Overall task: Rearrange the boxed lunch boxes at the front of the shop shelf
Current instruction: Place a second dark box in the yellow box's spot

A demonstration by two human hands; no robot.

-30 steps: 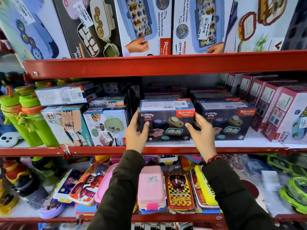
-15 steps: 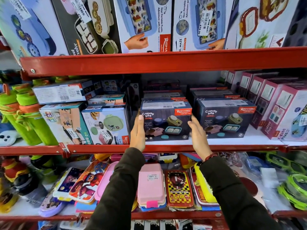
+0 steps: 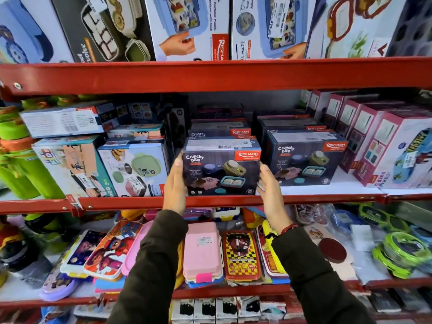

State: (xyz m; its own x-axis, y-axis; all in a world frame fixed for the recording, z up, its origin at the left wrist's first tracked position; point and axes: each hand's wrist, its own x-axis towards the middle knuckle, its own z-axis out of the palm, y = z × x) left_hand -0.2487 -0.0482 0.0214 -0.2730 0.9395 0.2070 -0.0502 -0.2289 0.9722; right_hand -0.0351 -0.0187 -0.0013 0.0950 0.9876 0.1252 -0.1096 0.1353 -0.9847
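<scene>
Pink lunch box [image 3: 202,250] lies beside green bottles' [image 3: 16,160] lower shelf.

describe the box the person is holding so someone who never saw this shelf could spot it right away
Look at the middle red shelf, between the big boxes above and the loose flat lunch boxes below. At its front centre sits a dark blue lunch box carton marked Crunchy Bite. An identical carton stands to its right, but only this one has a left hand and a right hand pressed against its two ends.
</scene>
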